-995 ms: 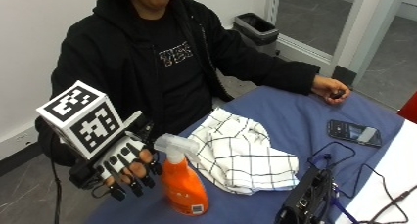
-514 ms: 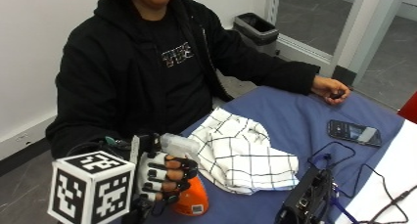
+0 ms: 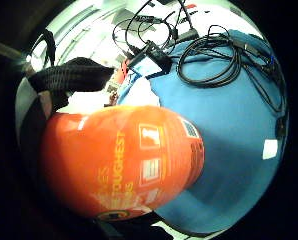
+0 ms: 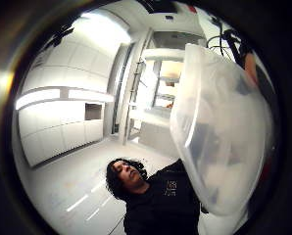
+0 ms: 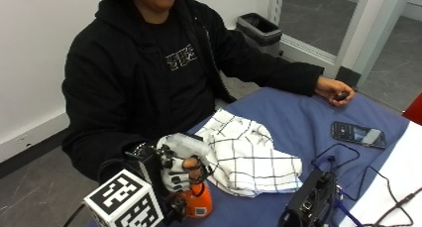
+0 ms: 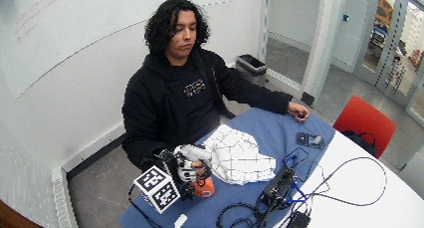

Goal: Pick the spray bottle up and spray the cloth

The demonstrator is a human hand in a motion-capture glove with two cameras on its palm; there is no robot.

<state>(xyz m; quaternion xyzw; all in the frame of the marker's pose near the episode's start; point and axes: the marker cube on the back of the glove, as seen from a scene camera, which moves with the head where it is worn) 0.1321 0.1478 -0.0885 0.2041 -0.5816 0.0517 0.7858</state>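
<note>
An orange spray bottle [image 5: 198,203] with a white trigger head [image 5: 183,142] stands upright at the near left corner of the blue table [image 5: 296,118]. My gloved right hand [image 5: 177,170] wraps its fingers round the bottle's neck, just under the head. The white checked cloth [image 5: 247,157] lies crumpled on the table right beside the bottle. The orange body [image 3: 124,165] fills the little finger side palm view, and the white head [image 4: 219,132] fills much of the thumb side view. In the wide outside view the hand [image 6: 183,168] holds the bottle [image 6: 204,187] next to the cloth [image 6: 238,158].
A phone [image 5: 358,134] lies at the far right of the table. A black device [image 5: 310,203] with cables [image 5: 386,197] sits at the near edge beyond the cloth. The person's bare hand [image 5: 335,93] rests at the far end.
One second ago the hand hung with spread fingers left of the bottle. It then moved onto the bottle, and its fingers now curl round the neck.
</note>
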